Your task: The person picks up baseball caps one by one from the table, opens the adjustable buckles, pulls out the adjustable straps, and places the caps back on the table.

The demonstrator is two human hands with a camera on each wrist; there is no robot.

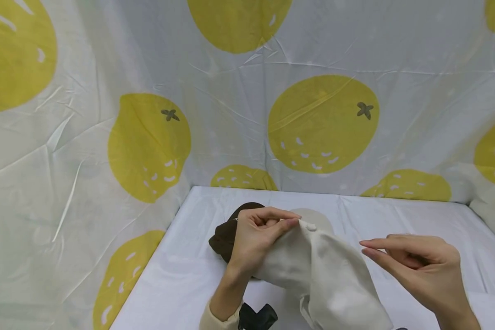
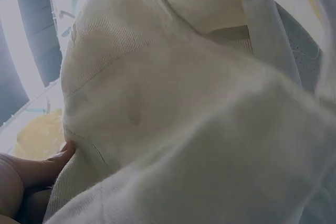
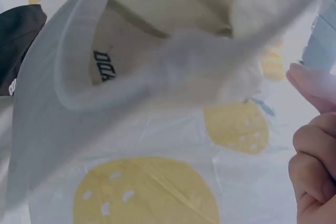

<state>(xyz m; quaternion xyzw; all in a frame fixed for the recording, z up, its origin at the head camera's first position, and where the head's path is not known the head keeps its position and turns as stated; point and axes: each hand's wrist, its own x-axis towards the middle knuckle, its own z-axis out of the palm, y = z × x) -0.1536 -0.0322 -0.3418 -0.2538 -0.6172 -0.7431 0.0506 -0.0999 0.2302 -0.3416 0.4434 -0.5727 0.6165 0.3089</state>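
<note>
My left hand [image 1: 251, 238] pinches a cream baseball cap [image 1: 342, 275] between thumb and index finger, beside the button on its crown. The crown drapes down toward me, creased, with a strap showing at its lower edge. In the left wrist view, its pale stitched panels [image 2: 157, 114] fill most of the picture. The right wrist view looks into the cap opening, where dark lettering [image 3: 104, 66] shows on the inside. My right hand [image 1: 420, 266] is apart from the cap on the right, thumb and index finger extended close together, other fingers curled, holding nothing.
A dark brown cap [image 1: 224, 236] lies on the white-covered table [image 1: 169, 284], behind my left hand. A pale rounded shape [image 1: 319, 217] shows behind the cream cap. Lemon-print sheets [image 1: 231, 114] hang around the table. A black object [image 1: 257, 316] is beside my left wrist.
</note>
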